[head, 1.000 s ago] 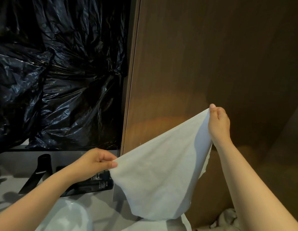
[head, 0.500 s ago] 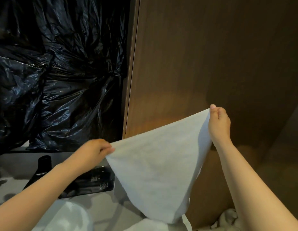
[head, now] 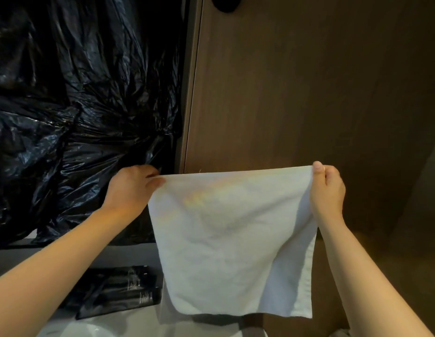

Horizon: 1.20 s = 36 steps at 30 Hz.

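I am watching through the head camera, and the white towel (head: 231,239) is hanging in the air between the two hands, in front of the brown wooden panel (head: 308,93) and above the edge of the grey counter (head: 136,254). The left hand (head: 134,188) is pinching the top left corner, fingers curled in tight against the thumb. The right hand (head: 327,190) is gripping the top right corner, thumb up and fingers folded round the hem.

I am judging that the opening-out is done: the top edge is being pulled taut, the cloth is dropping flat and its broad face is turning towards me. No fold is showing yet, apart from the right margin curling back a little behind the right wrist. The lower edge is swinging free, touching nothing I can make out. So the folding or hanging, whichever is being aimed at, is looking wholly ahead.

The taut top edge is running left to right, almost level, rising slightly towards the right hand, and the rest is hanging straight down from it. Width and drop are looking nearly alike, so I am not naming a long axis with confidence.

Crumpled black plastic sheeting (head: 78,105) is filling the left, and black packets (head: 119,290) are lying on the counter beneath the left forearm.
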{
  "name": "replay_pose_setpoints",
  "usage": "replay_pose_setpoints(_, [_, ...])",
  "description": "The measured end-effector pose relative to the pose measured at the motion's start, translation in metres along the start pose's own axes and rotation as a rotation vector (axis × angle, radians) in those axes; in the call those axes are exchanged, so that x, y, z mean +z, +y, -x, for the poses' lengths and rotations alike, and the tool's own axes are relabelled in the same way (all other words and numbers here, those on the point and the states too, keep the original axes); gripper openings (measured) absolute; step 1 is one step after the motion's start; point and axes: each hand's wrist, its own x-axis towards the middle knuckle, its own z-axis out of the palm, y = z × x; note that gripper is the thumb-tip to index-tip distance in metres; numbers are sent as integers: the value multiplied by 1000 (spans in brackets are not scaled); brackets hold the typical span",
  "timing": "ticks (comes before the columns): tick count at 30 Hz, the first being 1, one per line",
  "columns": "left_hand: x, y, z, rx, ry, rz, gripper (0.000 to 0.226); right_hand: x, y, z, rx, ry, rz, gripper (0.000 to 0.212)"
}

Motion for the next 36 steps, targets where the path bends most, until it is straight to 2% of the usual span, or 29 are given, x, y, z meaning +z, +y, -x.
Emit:
replay_pose_setpoints(3, [7,-1,4,-41,-93,56,2,0,9,1,47,-2,1,29])
replay_pose_setpoints(12, [26,-2,-1,-138,-356,51,8,11,14,1,149,-28,5,31])
replay_pose_setpoints(17, [35,-11,4,-187,-517,108,10,11,23,2,174,-127,79,34])
replay_pose_setpoints(20, [42,-17,9,-243,-614,62,12,15,24,8,158,-180,121,35])
replay_pose_setpoints(24, [47,-19,9,-271,-524,72,16,14,23,10,187,-47,79,31])
replay_pose_setpoints(27, [43,-14,3,-338,-450,228,19,7,21,4,192,8,55,30])
replay_pose_setpoints(30, [37,-4,0,-404,-349,375,27,-2,17,2,118,-16,93,33])
replay_pose_setpoints(33, [26,13,2,-444,-191,672,26,-12,12,8,-7,32,87,35])
replay_pose_setpoints(36, [9,18,0,-448,-181,924,16,-24,11,9,-28,83,-5,36])
